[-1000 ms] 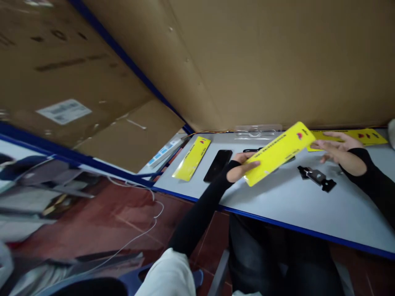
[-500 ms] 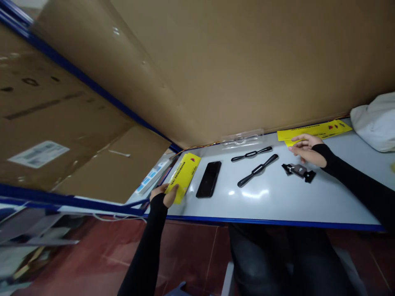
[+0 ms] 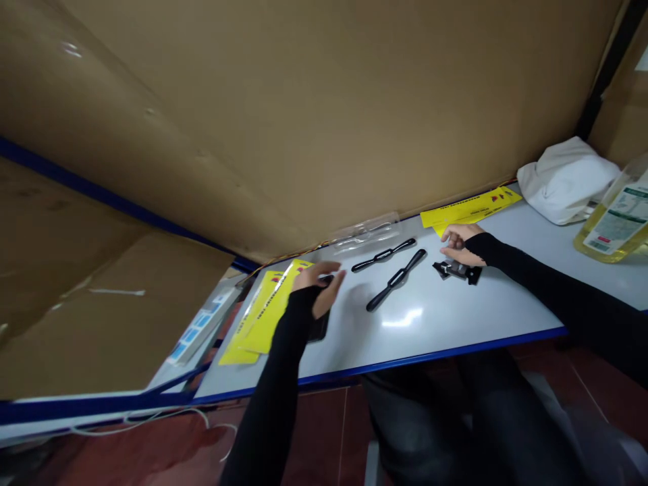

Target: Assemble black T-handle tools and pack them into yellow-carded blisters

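My left hand (image 3: 324,287) is over the black phone (image 3: 318,329), fingers apart and holding nothing; it hides much of the phone. To its left lie yellow printed cards (image 3: 273,304), overlapping. Two black spokeshave bodies (image 3: 397,278) with winged handles rest between my hands. My right hand (image 3: 462,244) hovers above small black metal parts (image 3: 457,271), its fingers loosely curved and apart, with nothing visible in them. Just behind it, more yellow cards (image 3: 470,209) lie against the cardboard wall.
Clear plastic blister packaging (image 3: 364,233) lies along the back edge. At the right stand a white cloth-like bundle (image 3: 561,179) and a bottle of yellow liquid (image 3: 615,219). A blue-edged white table (image 3: 430,334) carries everything, with a blue-and-white box (image 3: 202,327) beyond its left end.
My left hand has let go of the yellow cards and moved right over the phone. The cards now lie spread on the table. My right hand stays near the metal parts; the view has shifted right.
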The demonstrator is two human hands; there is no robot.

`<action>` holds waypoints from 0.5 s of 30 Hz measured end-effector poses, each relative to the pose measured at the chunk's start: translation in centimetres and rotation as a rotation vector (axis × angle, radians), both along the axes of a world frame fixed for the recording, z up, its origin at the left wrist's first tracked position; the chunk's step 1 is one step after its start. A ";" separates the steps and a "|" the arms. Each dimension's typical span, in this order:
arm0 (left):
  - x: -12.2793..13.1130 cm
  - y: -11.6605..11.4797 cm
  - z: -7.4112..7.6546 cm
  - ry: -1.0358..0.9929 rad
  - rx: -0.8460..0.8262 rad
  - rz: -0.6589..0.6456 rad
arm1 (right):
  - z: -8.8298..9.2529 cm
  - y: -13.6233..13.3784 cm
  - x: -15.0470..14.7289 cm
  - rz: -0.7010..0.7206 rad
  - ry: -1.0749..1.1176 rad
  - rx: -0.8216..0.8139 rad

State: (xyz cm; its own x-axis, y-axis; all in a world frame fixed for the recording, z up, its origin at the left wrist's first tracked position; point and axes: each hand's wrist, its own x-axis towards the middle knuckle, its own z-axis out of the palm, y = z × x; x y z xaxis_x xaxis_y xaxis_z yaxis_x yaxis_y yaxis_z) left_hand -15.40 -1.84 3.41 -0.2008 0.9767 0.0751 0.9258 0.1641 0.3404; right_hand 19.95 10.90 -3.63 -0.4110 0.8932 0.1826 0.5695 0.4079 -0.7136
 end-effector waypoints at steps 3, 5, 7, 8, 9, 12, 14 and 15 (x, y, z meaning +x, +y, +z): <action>6.4 3.6 -0.3 0.065 -0.164 -0.181 | 0.6 -0.5 0.2 0.084 -0.079 -0.008; 8.9 4.8 -0.3 0.158 -0.280 -0.241 | 1.1 -0.8 0.4 0.110 -0.114 -0.012; 9.8 5.1 -0.4 0.228 -0.345 -0.282 | 1.4 -0.9 0.8 0.135 -0.147 -0.033; 9.7 5.1 -0.5 0.239 -0.360 -0.302 | 1.4 -0.9 1.1 0.164 -0.170 -0.049; 9.5 5.0 -0.7 0.230 -0.365 -0.322 | 1.4 -0.8 1.3 0.204 -0.194 -0.058; 8.2 4.8 -1.8 0.142 -0.351 -0.371 | 0.9 -0.4 2.2 0.332 -0.257 -0.016; 7.4 4.7 -2.7 0.067 -0.309 -0.386 | 0.4 -0.1 2.7 0.376 -0.275 -0.003; 7.1 4.8 -3.2 0.032 -0.283 -0.381 | 0.2 0.2 2.9 0.383 -0.281 -0.021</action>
State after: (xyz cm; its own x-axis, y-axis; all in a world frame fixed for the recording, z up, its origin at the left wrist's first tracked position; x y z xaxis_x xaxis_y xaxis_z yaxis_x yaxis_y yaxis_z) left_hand -8.26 2.93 0.25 0.1735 0.9634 -0.2042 0.9475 -0.1067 0.3016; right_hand 22.87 11.06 -3.44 -0.7425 0.6699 0.0008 0.5530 0.6137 -0.5635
